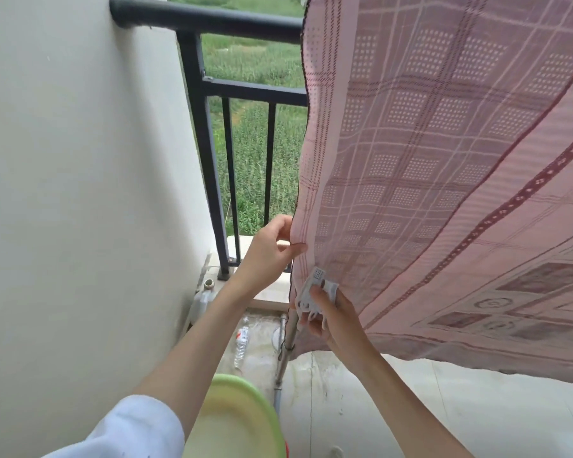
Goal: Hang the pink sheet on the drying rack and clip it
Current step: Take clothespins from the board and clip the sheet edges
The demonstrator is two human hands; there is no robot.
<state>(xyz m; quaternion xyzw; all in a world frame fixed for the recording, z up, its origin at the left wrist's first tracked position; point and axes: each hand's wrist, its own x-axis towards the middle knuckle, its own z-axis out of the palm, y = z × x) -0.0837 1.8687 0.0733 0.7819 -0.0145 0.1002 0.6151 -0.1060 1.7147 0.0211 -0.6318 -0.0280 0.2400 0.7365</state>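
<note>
Green basin [235, 421] near, pink sheet [444, 193] already hung: left hand [270, 249] pinches its edge, right hand [328, 317] grips white clips [313, 292], clipping left.

Passage lies between the white wall [80, 193] at left and the hanging pink sheet [444, 176] at right. The black railing [209, 153] closes the far side. Near, a green basin [239, 421] and rack pole [286, 345] obstruct the floor; bottle [242, 342] beyond.

No legible text anywhere; the plastic bottle [242, 338] label's red print is too blurred
</note>
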